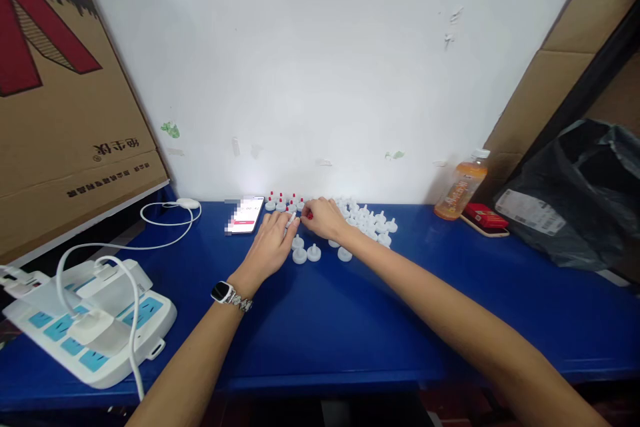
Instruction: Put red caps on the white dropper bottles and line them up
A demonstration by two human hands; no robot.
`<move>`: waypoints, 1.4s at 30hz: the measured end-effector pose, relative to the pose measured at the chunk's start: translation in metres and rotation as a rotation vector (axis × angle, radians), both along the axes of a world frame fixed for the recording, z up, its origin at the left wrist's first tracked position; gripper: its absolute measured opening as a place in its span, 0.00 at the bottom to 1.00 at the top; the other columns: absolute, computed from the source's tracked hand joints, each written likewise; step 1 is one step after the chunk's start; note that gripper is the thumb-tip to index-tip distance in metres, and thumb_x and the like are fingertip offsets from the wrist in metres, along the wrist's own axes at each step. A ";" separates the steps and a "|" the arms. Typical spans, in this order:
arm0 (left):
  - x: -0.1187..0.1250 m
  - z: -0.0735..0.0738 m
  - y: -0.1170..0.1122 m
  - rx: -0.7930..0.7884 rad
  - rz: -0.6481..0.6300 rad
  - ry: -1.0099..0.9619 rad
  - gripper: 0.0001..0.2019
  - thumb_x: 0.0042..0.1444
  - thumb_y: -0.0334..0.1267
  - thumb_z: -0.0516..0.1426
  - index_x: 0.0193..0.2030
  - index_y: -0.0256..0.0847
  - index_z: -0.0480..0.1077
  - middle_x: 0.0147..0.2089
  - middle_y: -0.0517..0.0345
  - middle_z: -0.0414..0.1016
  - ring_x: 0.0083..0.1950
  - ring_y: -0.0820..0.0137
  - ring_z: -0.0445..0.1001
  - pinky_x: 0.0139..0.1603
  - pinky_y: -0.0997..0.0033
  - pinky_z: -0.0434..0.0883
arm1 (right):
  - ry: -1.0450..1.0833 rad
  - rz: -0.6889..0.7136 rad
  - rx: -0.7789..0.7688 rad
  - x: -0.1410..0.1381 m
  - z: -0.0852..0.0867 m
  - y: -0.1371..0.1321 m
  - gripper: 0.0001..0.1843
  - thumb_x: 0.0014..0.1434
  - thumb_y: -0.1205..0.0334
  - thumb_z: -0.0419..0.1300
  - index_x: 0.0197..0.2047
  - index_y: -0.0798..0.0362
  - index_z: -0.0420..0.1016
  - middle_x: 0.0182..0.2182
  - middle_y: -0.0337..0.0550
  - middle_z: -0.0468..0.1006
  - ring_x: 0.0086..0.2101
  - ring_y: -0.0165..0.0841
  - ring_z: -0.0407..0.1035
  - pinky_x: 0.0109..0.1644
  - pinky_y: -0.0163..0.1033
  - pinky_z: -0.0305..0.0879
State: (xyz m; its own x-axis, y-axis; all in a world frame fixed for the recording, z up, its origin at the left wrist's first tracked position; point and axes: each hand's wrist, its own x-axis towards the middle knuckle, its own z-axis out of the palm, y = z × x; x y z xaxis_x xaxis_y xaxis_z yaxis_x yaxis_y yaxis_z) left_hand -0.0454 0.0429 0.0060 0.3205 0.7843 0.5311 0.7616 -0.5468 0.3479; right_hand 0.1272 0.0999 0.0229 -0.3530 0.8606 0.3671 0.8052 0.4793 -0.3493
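My left hand [273, 240] is closed, with the fingertips on a white nozzle cap [291, 219]. Close by, my right hand [326, 217] pinches something small and red, apparently a red tip cap [310, 215]; the fingers hide part of it. Beyond my left hand, several white nozzle caps with red tips [281, 203] stand against the wall. A pile of white nozzle caps without red tips [367, 220] lies to the right, partly behind my right hand. A few loose white caps [314, 253] stand nearer to me.
A phone [247, 215] lies left of the caps. At left are a white power strip [100, 373] and a looping cable [135, 320]. An orange drink bottle [460, 190], a red box [484, 216] on another phone, and a black plastic bag [575, 193] are at right.
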 end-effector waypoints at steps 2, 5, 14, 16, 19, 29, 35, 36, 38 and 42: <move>0.003 0.002 -0.004 -0.009 -0.010 -0.003 0.17 0.70 0.49 0.42 0.47 0.41 0.66 0.45 0.51 0.69 0.47 0.60 0.66 0.53 0.53 0.67 | 0.312 0.045 -0.084 0.006 0.003 -0.008 0.05 0.57 0.65 0.59 0.37 0.53 0.77 0.32 0.42 0.81 0.34 0.33 0.73 0.42 0.39 0.64; 0.010 0.004 -0.010 -0.011 -0.041 0.021 0.14 0.69 0.48 0.46 0.47 0.42 0.65 0.46 0.51 0.69 0.48 0.59 0.65 0.52 0.53 0.68 | 0.720 0.101 -0.139 0.012 0.003 -0.025 0.09 0.57 0.61 0.61 0.41 0.53 0.77 0.29 0.39 0.80 0.30 0.31 0.74 0.38 0.36 0.67; 0.026 0.001 -0.021 0.043 -0.087 0.100 0.12 0.70 0.44 0.45 0.47 0.40 0.64 0.44 0.50 0.68 0.47 0.58 0.66 0.49 0.53 0.69 | 1.150 0.082 -0.158 0.002 -0.013 -0.057 0.12 0.53 0.52 0.67 0.32 0.52 0.76 0.28 0.42 0.80 0.30 0.34 0.74 0.36 0.38 0.70; 0.028 0.002 -0.021 0.055 -0.094 0.099 0.12 0.70 0.44 0.45 0.47 0.40 0.64 0.44 0.50 0.68 0.47 0.58 0.66 0.48 0.53 0.69 | 1.155 0.064 -0.131 0.001 -0.015 -0.056 0.12 0.53 0.52 0.66 0.31 0.52 0.76 0.29 0.42 0.80 0.30 0.34 0.74 0.35 0.38 0.70; 0.030 0.003 -0.022 0.079 -0.093 0.099 0.12 0.70 0.43 0.45 0.50 0.40 0.64 0.45 0.49 0.68 0.48 0.58 0.66 0.50 0.53 0.69 | 1.140 0.031 -0.107 0.001 -0.018 -0.056 0.12 0.54 0.51 0.66 0.31 0.52 0.76 0.29 0.42 0.80 0.29 0.33 0.73 0.34 0.37 0.69; 0.034 -0.002 -0.022 0.113 -0.077 0.101 0.10 0.69 0.39 0.45 0.49 0.36 0.62 0.46 0.46 0.66 0.48 0.57 0.64 0.51 0.51 0.69 | 1.084 0.031 -0.047 -0.005 -0.014 -0.060 0.15 0.55 0.51 0.64 0.26 0.52 0.69 0.27 0.38 0.75 0.30 0.31 0.67 0.34 0.36 0.63; 0.032 -0.002 -0.022 0.096 -0.110 0.020 0.12 0.69 0.40 0.46 0.54 0.36 0.60 0.48 0.46 0.66 0.50 0.57 0.66 0.52 0.50 0.70 | 1.120 0.133 -0.153 -0.004 -0.009 -0.053 0.15 0.54 0.51 0.65 0.27 0.52 0.66 0.25 0.36 0.72 0.27 0.28 0.65 0.33 0.35 0.62; 0.032 -0.002 -0.022 0.093 -0.113 -0.008 0.15 0.69 0.41 0.46 0.58 0.37 0.58 0.50 0.45 0.66 0.53 0.57 0.66 0.54 0.50 0.70 | 1.110 0.165 -0.211 -0.001 -0.006 -0.051 0.16 0.53 0.51 0.65 0.27 0.51 0.66 0.24 0.35 0.72 0.26 0.28 0.65 0.31 0.35 0.62; 0.031 0.000 -0.022 0.073 -0.107 -0.052 0.22 0.69 0.43 0.47 0.66 0.37 0.52 0.54 0.43 0.65 0.57 0.56 0.65 0.57 0.50 0.69 | 1.044 0.253 -0.341 0.007 0.003 -0.044 0.17 0.51 0.50 0.67 0.28 0.51 0.65 0.22 0.34 0.72 0.24 0.27 0.65 0.29 0.34 0.61; 0.025 0.001 -0.017 0.026 -0.010 -0.105 0.31 0.67 0.46 0.50 0.72 0.37 0.44 0.54 0.43 0.67 0.55 0.56 0.66 0.57 0.50 0.67 | 0.876 0.353 -0.443 0.023 0.019 -0.013 0.15 0.51 0.53 0.68 0.31 0.53 0.68 0.21 0.36 0.76 0.23 0.27 0.67 0.30 0.34 0.64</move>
